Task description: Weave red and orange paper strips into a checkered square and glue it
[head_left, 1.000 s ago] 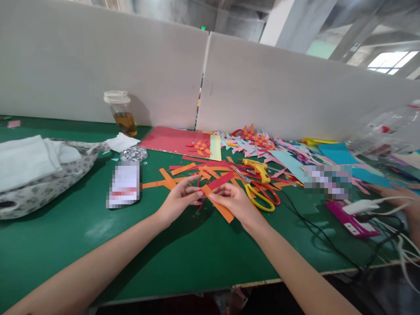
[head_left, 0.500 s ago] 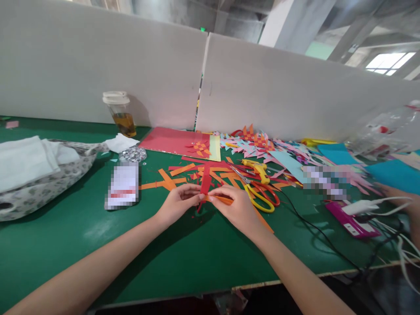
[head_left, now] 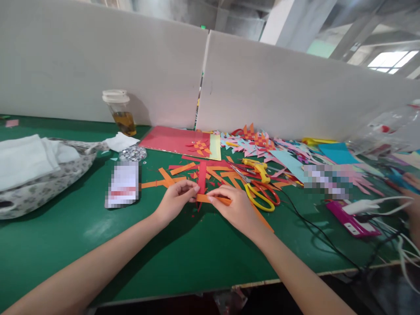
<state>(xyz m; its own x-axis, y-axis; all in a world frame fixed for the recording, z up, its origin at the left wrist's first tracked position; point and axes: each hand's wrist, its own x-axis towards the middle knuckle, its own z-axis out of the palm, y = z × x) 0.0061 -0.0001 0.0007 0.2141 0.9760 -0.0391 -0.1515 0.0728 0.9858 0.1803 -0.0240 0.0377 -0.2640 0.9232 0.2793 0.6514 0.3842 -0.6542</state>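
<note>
Between my two hands an orange paper strip [head_left: 204,198] lies crosswise over the lower end of a red paper strip [head_left: 202,175]. My left hand [head_left: 179,199] pinches the red strip near the crossing, thumb and fingers together. The orange strip is gripped by my right hand [head_left: 231,203], its thumb on top and the strip running back under the fingers. Loose orange and red strips [head_left: 166,177] lie behind my hands. Scissors with yellow handles [head_left: 259,197] and a yellow glue gun [head_left: 257,168] rest just beyond my right hand.
A phone [head_left: 123,183], a cup of tea [head_left: 123,113] and a patterned cloth bag [head_left: 49,188] are on the left. Woven paper fish [head_left: 200,148] lie at the back. On the right are a magenta power strip [head_left: 352,221], cables and another person's hand [head_left: 411,201].
My left hand has shifted slightly left, and more of the orange strip shows between my hands. The red strip stands straighter. At the right, the other person's hand and blue paper have moved.
</note>
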